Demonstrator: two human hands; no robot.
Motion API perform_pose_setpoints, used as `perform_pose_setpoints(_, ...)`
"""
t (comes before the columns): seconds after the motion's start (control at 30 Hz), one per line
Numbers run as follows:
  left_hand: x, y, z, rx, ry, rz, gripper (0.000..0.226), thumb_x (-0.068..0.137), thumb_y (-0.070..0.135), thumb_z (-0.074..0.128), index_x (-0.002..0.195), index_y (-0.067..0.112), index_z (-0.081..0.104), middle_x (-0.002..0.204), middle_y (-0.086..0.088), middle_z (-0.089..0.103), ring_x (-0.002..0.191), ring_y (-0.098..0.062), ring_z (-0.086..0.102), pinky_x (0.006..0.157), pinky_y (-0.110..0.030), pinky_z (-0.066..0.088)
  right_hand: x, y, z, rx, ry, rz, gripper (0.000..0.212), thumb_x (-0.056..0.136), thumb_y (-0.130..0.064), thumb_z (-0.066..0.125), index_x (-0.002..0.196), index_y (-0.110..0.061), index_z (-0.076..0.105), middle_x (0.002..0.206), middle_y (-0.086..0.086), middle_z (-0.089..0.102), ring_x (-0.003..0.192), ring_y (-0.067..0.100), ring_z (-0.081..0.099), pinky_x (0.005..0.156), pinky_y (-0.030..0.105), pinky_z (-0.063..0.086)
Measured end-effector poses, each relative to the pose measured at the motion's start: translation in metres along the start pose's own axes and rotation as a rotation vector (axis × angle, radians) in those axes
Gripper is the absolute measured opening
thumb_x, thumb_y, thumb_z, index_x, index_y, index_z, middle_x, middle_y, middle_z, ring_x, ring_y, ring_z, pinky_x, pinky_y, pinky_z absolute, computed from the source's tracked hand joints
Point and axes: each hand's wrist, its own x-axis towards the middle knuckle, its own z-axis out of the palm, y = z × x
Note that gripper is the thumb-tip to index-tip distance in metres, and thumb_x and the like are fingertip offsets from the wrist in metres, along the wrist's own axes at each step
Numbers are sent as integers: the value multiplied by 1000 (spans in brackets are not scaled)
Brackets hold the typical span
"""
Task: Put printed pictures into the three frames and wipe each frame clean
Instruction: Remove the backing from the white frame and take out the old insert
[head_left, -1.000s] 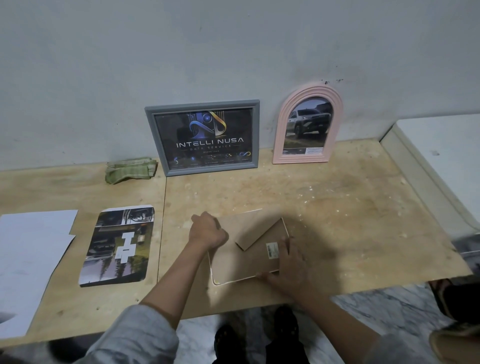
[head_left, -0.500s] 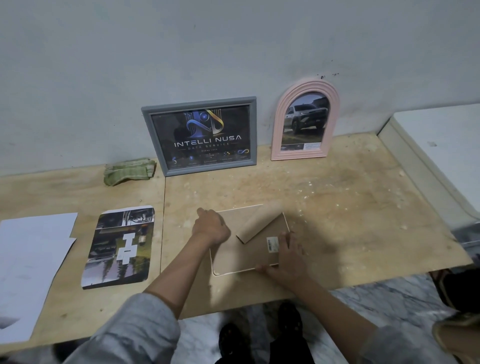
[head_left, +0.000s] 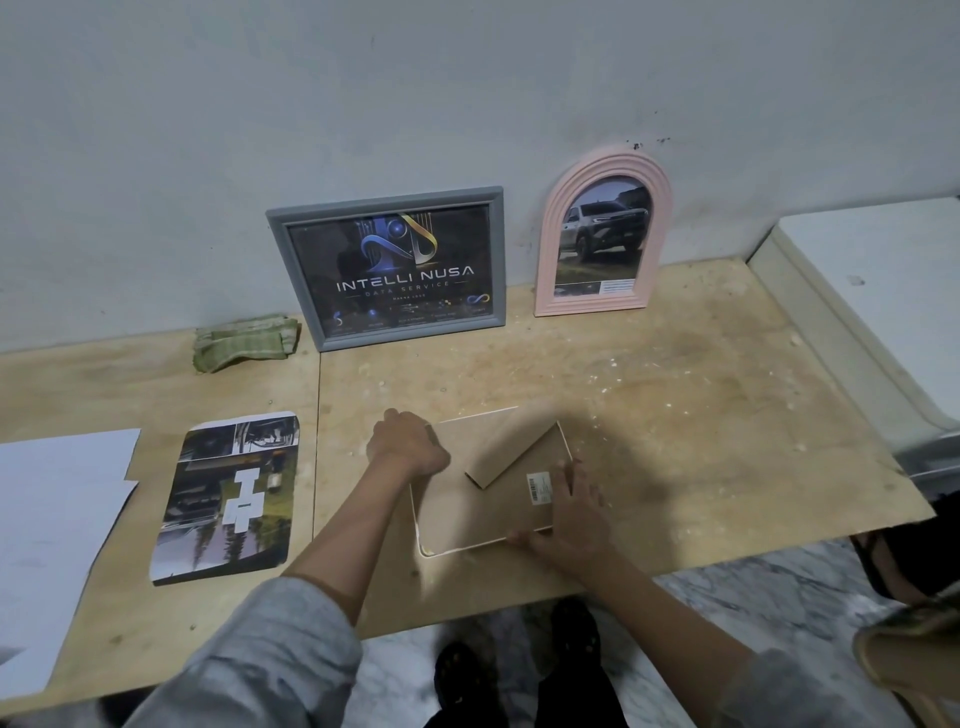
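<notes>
Plywood table (head_left: 675, 415): face-down frame (head_left: 498, 499) unmoved, both hands still gripping.

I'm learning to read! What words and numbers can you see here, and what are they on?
"INTELLI NUSA": big letters on the picture in the grey frame.
"DATA SERVICE": smaller line just under it.
Tiny lines lower on that picture: too small to read.
White label at the bottom of the pink arched frame: blurred.
Barcode sticker on the back of the face-down frame: too small to read.
</notes>
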Motion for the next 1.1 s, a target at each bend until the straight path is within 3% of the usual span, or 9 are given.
perform_pose_setpoints(0.1,1,1,-3,-74,-14,4,59,72,33,61,125,8,55,125,-11,50,113,-27,56,87,-30,51,0,1,-1,3,8,-15,122,65,-74,61,149,-8,3,156,15,-3,144,30,3,115,40,12)
perform_pose_setpoints(0.23,7,-5,-9,-36,16,44,30,87,17,54,110,-2,60,119,-16,60,112,-31,57,80,-27,46,0,3,-1,53,14,-20,127,62,-74,64,149,-7,1,157,14,-5,145,27,-2,115,39,11)
perform_pose_setpoints(0.33,6,-7,-15,31,43,66,31,94,17,47,116,-3,56,125,-17,56,119,-32,53,87,-27,44,1,3,-2,126,14,-5,137,54,-72,71,148,-5,-2,157,13,-1,145,26,1,116,36,10)
perform_pose_setpoints(0.5,10,-11,-17,24,43,36,30,93,19,51,113,-3,56,123,-17,58,116,-31,55,77,-25,41,4,3,-5,165,-16,7,143,50,-70,76,148,-5,-5,158,12,-2,145,26,1,116,36,9)
perform_pose_setpoints(0.63,8,-8,-23,15,44,74,28,94,14,45,112,-2,60,123,-17,57,115,-31,55,88,-29,45,6,2,-6,180,-44,29,144,51,-67,77,148,-5,-8,158,12,-6,146,24,-3,116,37,7)
perform_pose_setpoints(0.8,11,-13,-15,-239,42,39,17,88,9,52,99,-1,61,101,-10,60,101,-29,58,71,-25,39,6,1,-6,200,-45,36,145,51,-67,77,148,-3,-10,158,11,-6,146,23,-5,117,36,6)
perform_pose_setpoints(0.87,11,-19,-10,-374,64,37,6,82,5,56,80,9,53,91,-4,54,90,-24,53,69,-24,37,4,1,-5,208,-34,38,145,50,-67,77,148,-7,-10,158,9,-5,146,23,-2,117,41,10)
perform_pose_setpoints(0.93,10,-22,-2,-491,101,46,22,81,2,55,70,16,42,94,0,52,88,-19,49,72,-23,36,2,3,-5,217,1,31,147,45,-70,77,149,-14,-10,158,6,-2,145,25,4,114,48,19)
perform_pose_setpoints(1.1,5,-28,11,-616,218,-3,16,82,3,55,74,15,47,96,0,56,90,-18,53,75,-24,38,4,3,-8,233,0,-4,153,39,-65,82,148,-21,-16,157,7,2,145,25,4,112,51,19)
